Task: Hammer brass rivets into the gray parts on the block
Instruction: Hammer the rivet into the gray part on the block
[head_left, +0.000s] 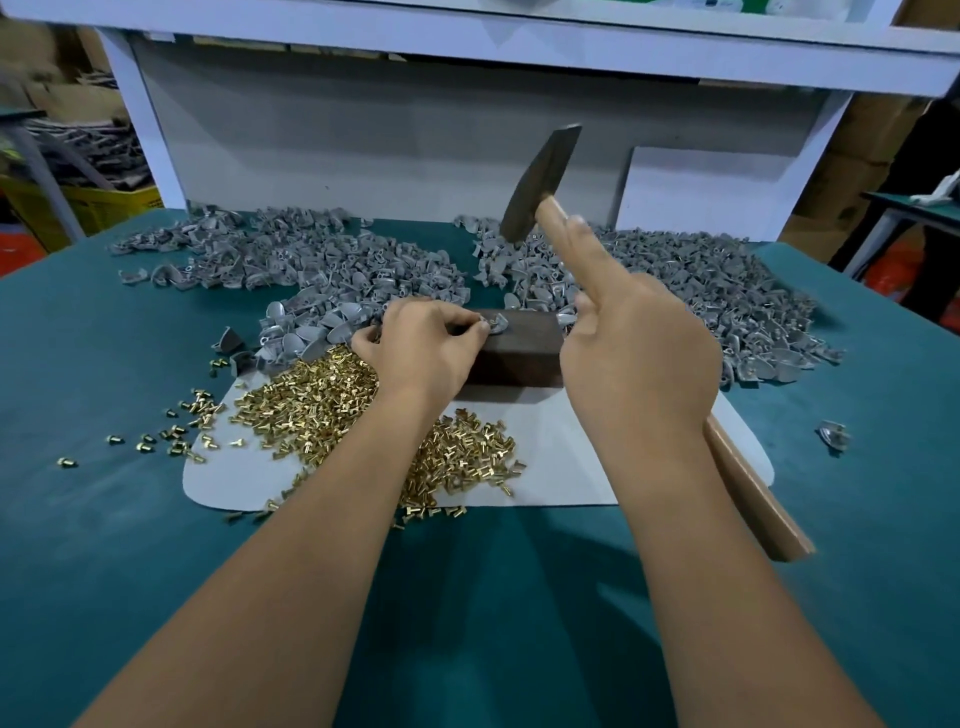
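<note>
A dark block (519, 351) stands on a white mat (582, 457) at the table's middle. On its top left edge lies a gray part (497, 326), pinched by the fingertips of my left hand (423, 351). My right hand (641, 358) grips the wooden handle of a hammer (540, 182), index finger stretched along the handle. The steel head is raised above and behind the block, slightly blurred. A heap of brass rivets (322, 400) covers the mat left of and in front of the block. Whether a rivet sits in the held part is hidden.
Two big piles of gray parts (311, 254) (675, 280) spread across the green table (104, 519) behind the block. One gray part (834, 435) lies alone at the right. Stray rivets (176, 436) scatter left of the mat. A white shelf frame (467, 47) rises behind.
</note>
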